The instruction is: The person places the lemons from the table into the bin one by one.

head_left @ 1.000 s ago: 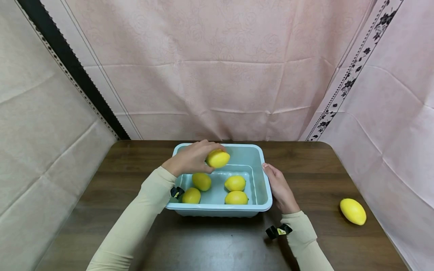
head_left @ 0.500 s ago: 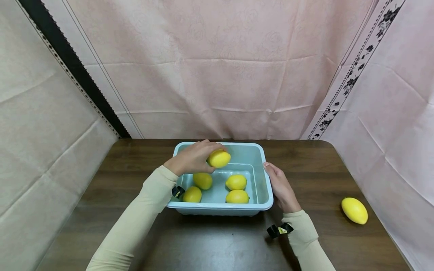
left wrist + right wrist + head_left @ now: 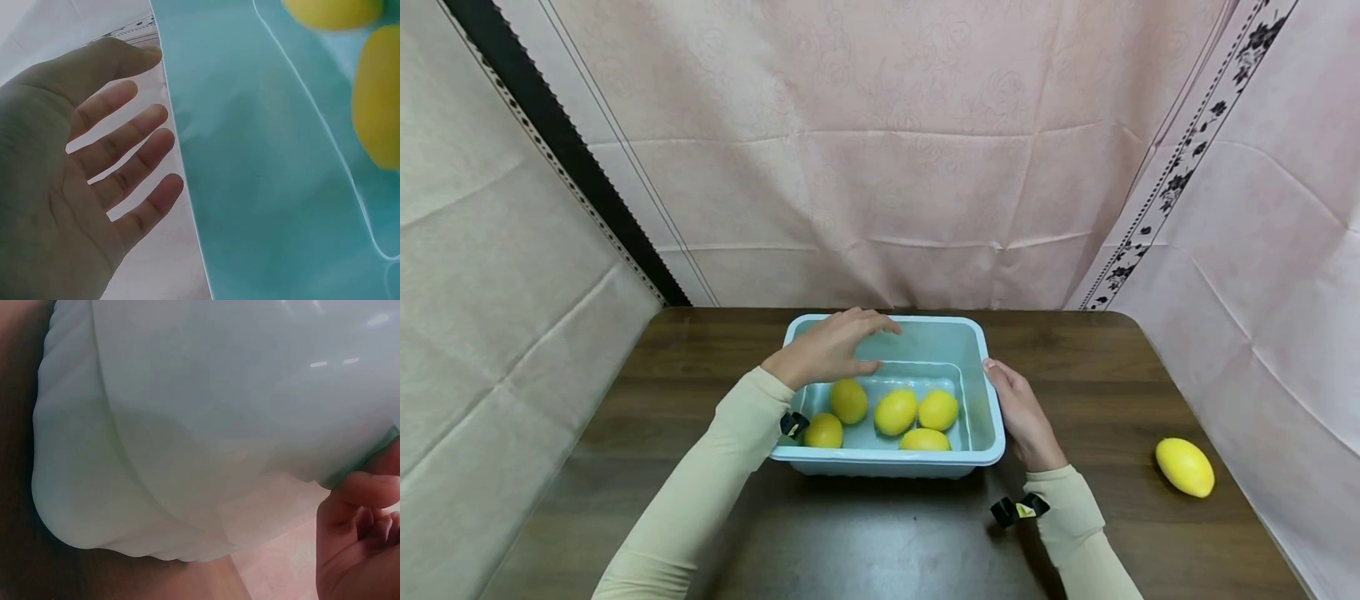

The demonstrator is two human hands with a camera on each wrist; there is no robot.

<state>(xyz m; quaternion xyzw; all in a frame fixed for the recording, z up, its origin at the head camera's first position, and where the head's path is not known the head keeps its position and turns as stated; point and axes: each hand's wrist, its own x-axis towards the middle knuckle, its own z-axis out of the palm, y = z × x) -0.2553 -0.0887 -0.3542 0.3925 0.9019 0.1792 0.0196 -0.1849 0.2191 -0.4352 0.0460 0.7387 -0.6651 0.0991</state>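
Note:
A light blue plastic tub (image 3: 887, 467) stands on the table with several yellow lemons (image 3: 895, 412) lying on its floor. Over the tub's left part, my left hand (image 3: 831, 348) is spread with nothing in it. In the left wrist view, its fingers (image 3: 134, 169) are parted beside the tub wall (image 3: 225, 156), and two lemons (image 3: 378, 100) show at upper right. My right hand (image 3: 1022, 417) grips the tub's right rim, thumb on top. The right wrist view has that thumb (image 3: 372, 487) at the rim, beside the tub's outer wall (image 3: 206, 412).
One more lemon (image 3: 1184, 467) lies alone near the right edge of the dark wooden table (image 3: 880, 542). Pale cloth curtains (image 3: 880, 192) hang behind the table and along both sides.
My left hand has let go of a lemon, which dropped into the tub among the others. The lemons on the right side have shifted. My right hand stays on the rim.

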